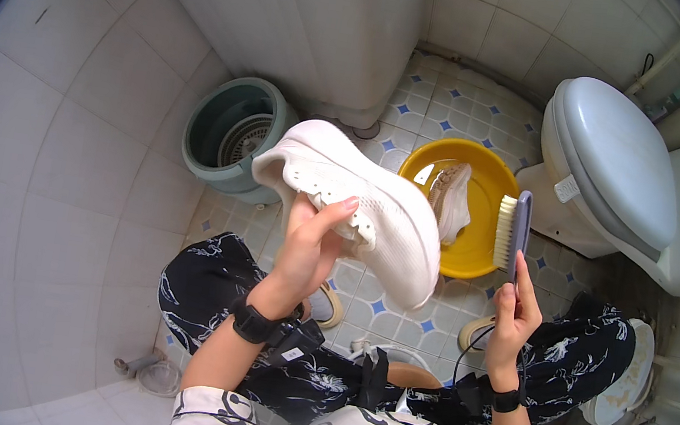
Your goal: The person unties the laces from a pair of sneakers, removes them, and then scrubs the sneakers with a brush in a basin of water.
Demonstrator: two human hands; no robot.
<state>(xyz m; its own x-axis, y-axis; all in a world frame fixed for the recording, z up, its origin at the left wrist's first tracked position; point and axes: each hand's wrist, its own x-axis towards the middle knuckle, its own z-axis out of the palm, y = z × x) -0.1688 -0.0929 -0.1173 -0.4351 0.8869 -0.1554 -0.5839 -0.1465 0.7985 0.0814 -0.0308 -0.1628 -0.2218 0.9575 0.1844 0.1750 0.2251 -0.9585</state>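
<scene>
My left hand point(308, 247) grips a white sneaker point(375, 198) by its lace area, with the fingers partly inside or behind it. The shoe is tilted, its toe pointing down to the right. My right hand point(515, 318) holds the handle of a scrub brush point(520, 233) with a purple-grey back and pale bristles that face left, towards the shoe. Brush and shoe are apart. Beyond them, a yellow plastic basin point(477, 263) on the floor holds water and a second white shoe point(457, 210), which lies on its side with its brownish sole showing.
A green-grey bucket point(196, 158) with a spin basket stands at the left, beside a large white panel point(315, 24). On the right is a toilet with its lid point(618, 162) down. A floor drain point(367, 129) lies behind the sneaker. Tiled wall point(82, 174) closes the left side.
</scene>
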